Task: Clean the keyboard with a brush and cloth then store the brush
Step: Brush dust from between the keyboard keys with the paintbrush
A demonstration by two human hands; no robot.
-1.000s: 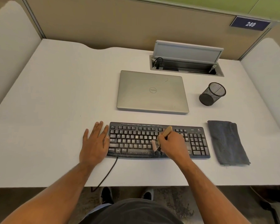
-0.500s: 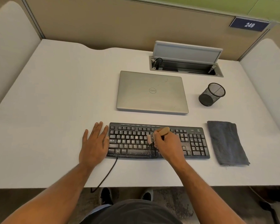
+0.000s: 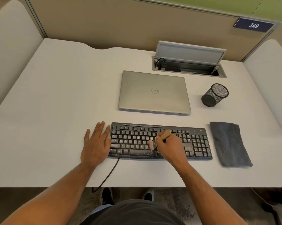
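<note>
While pale dust lies thick along the bottom rows and space bar, the job reads as being in its first step, the brushing, with the wiping and the putting away of the brush both not yet done. At centre left of the frame the left hand (image 3: 96,144) lies flat on the white desk (image 3: 55,98), fingers straight and a little spread, its thumb side touching the left end of the black keyboard (image 3: 193,143), seemingly to steady it; the forearm runs in from the lower left corner. Just right of centre, the right hand (image 3: 168,147) hovers over the middle of the keys with its fingers curled round the brush (image 3: 165,134), pinching the wooden handle so that its end points up and to the right, while the pale bristles are down on the keys near the space bar; the wrist is bent and the forearm comes from the lower right. My reading is that the next move calls for short strokes carrying the debris off the rows, then a reach for the folded grey cloth (image 3: 228,143), which lies just beside the keyboard's right end. Further up at the right stands a black mesh cup (image 3: 214,95), a likely home for the brush, though that is a guess.
</note>
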